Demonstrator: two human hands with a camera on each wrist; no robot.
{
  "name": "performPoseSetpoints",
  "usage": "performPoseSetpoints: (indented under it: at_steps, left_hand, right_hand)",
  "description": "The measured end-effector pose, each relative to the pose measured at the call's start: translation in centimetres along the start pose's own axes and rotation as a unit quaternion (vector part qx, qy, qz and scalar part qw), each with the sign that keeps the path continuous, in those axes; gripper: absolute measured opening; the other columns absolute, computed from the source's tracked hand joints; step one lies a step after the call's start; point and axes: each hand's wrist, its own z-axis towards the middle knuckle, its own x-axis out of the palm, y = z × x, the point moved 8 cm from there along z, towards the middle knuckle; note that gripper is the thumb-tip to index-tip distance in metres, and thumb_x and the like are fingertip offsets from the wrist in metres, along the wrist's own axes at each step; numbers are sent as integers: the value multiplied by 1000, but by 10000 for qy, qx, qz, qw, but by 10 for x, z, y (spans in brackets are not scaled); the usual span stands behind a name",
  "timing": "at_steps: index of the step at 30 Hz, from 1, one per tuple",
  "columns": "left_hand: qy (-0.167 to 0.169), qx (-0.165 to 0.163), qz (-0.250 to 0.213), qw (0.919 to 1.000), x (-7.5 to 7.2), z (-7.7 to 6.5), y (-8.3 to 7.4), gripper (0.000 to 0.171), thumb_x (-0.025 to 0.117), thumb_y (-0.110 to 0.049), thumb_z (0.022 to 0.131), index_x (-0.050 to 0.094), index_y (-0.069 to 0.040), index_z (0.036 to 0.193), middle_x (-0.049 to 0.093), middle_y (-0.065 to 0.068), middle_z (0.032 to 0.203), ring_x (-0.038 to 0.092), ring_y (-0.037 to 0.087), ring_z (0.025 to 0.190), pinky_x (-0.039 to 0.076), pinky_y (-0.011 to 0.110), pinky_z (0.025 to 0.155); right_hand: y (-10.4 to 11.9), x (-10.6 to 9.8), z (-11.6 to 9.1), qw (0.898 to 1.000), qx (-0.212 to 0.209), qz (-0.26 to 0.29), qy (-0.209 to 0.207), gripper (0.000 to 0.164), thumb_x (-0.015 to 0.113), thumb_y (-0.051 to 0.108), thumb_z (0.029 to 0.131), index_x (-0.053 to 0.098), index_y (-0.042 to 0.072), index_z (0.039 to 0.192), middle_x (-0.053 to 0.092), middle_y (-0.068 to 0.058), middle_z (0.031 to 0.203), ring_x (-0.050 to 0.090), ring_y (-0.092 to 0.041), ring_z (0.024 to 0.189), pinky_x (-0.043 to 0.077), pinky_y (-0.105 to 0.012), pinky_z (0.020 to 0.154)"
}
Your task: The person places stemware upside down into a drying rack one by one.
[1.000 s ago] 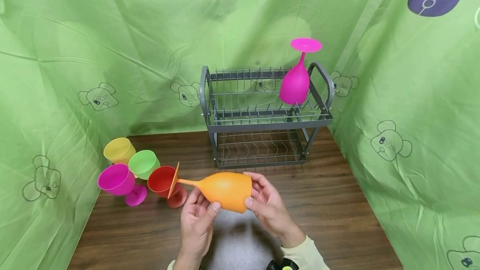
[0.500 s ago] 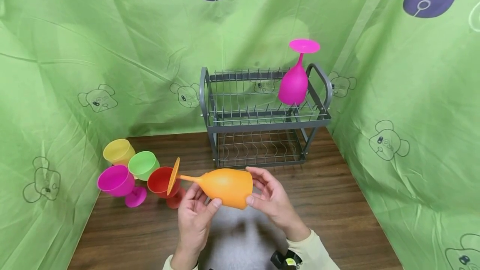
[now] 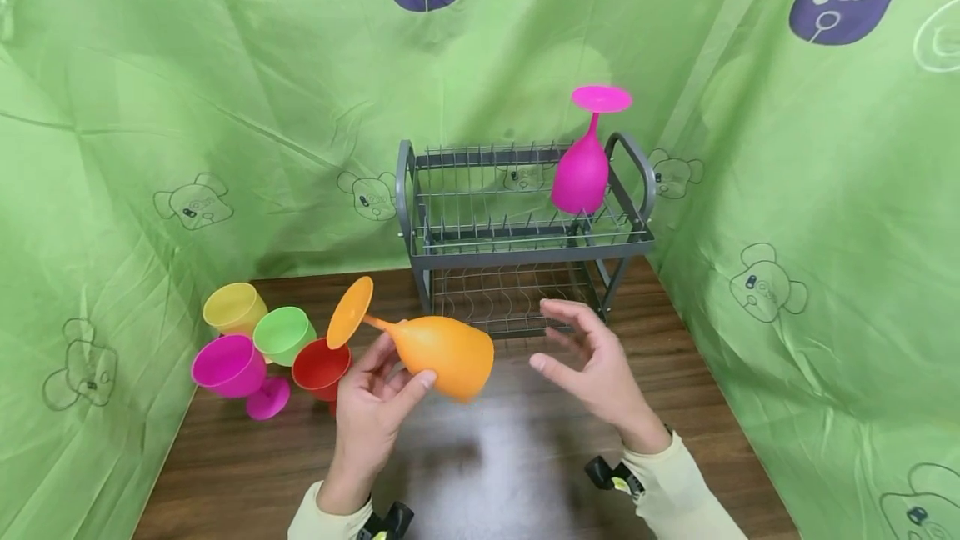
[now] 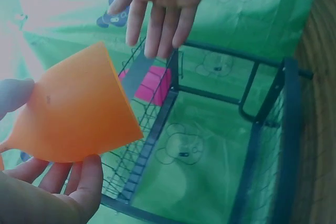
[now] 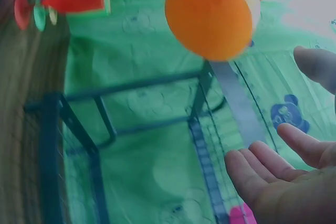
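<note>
An orange plastic goblet [image 3: 442,354] lies tilted in the air, its round foot up to the left and its rim down to the right. My left hand [image 3: 375,407] holds the bowl near the stem, thumb on one side and fingers on the other, as the left wrist view also shows on the goblet [image 4: 79,108]. Apart from the rim, my right hand [image 3: 600,373] hovers with nothing in it, fingers spread and lightly bent. In the right wrist view the right hand [image 5: 283,177] faces the goblet's mouth [image 5: 210,18] across a gap.
A grey two-tier dish rack [image 3: 525,257] stands at the back, with a pink goblet [image 3: 583,173] upside down on its top right. At left on the wooden table stand yellow [image 3: 235,308], green [image 3: 283,336], magenta [image 3: 229,367] and red goblets [image 3: 321,367]. Green cloth walls surround the table.
My right hand has let go of the orange goblet's rim and moved right. My left hand has lifted the goblet slightly and tilted its foot upward.
</note>
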Motion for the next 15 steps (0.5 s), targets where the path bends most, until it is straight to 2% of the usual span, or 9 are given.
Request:
performPoseSetpoints:
  at_steps: [5,12,15]
  left_hand:
    - [94,123,383,9991,1,20,-15,66,78,23,77,64,5,138,74,7,124,74,18,107,64,30,92]
    - [393,202,1125,9927,6,44,-36,64,85,9,80,68,-9,140,75,4,128,74,20,110,63,30,95]
    - [565,275,1316,9893,13,53,-47,64,87,2,82,67,-13,142,73,4,132,72,20,116,61,30,99]
  right_hand:
    - [8,-29,10,9987,134,-350,-346,65,82,-8,85,56,-2,144,58,-12,149,55,-24,140,51,-31,115]
    - [19,-68,26,9934,292,-856,-704,64,83,-2,87,55,1,146,59,-13,148,59,-10,134,51,-24,113]
    - [24,-84,32,9900,351,-1060,-865,64,82,1,89,55,2,147,58,-17,149,61,-14,134,52,-22,111]
